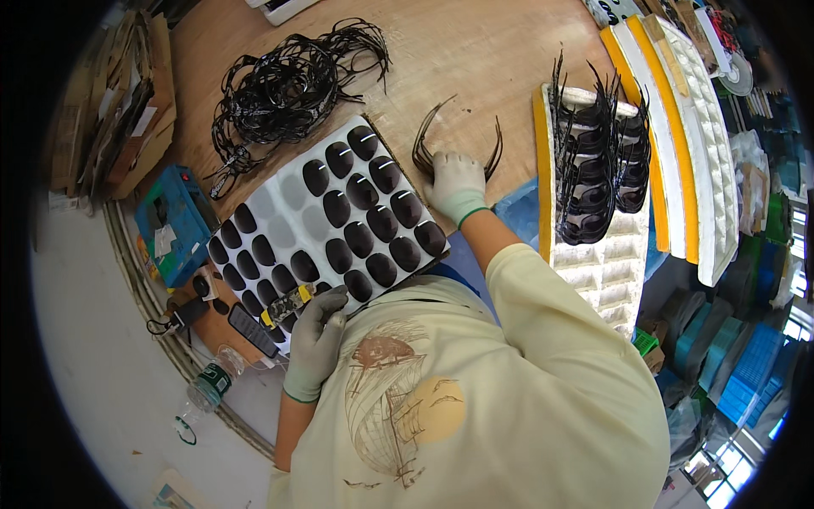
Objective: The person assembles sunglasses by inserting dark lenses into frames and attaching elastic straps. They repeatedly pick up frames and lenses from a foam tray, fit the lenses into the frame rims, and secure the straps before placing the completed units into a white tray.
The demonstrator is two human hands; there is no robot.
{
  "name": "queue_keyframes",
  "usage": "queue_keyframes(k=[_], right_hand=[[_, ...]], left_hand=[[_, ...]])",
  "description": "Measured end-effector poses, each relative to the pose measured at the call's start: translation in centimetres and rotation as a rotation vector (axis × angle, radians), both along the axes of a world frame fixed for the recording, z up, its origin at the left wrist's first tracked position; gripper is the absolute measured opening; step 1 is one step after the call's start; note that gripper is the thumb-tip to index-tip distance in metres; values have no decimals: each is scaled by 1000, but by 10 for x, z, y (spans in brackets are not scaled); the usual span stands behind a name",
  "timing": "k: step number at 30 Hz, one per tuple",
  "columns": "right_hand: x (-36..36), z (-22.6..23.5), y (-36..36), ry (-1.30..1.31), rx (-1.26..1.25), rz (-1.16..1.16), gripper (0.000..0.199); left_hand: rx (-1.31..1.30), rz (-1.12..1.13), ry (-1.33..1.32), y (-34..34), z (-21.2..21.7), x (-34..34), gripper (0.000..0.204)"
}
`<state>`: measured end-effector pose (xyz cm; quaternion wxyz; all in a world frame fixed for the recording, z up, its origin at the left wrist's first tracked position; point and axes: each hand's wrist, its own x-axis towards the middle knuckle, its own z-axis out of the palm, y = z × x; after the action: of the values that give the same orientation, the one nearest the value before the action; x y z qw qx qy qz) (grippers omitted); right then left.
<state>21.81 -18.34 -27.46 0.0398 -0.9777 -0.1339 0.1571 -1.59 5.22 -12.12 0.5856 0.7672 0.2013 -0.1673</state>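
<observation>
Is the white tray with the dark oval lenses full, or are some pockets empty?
Partly filled: the lens tray shows several empty pale pockets at its upper left.

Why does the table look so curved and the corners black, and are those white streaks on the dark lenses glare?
Head view: the fisheye lens bends the table edge and leaves black corners. The streaks on the dark lenses are reflected overhead light. Lighting is even and shadows soft; both gloved hands, left and right, look sharp.

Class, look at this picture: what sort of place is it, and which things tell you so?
Probably an eyewear assembly workshop: a white tray of dark lenses, a foam rack of black frames and loose temple arms on the wooden bench.
</observation>
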Motion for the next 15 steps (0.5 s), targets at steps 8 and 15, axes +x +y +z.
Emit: queue_keyframes(k=[8,15], right_hand=[[33,34,-2,300,36,-43,61],[25,16,-4,222,44,-10,58]], left_hand=[[26,-52,10,-7,-1,0,32],[26,-33,3,-10,2,-8,32]])
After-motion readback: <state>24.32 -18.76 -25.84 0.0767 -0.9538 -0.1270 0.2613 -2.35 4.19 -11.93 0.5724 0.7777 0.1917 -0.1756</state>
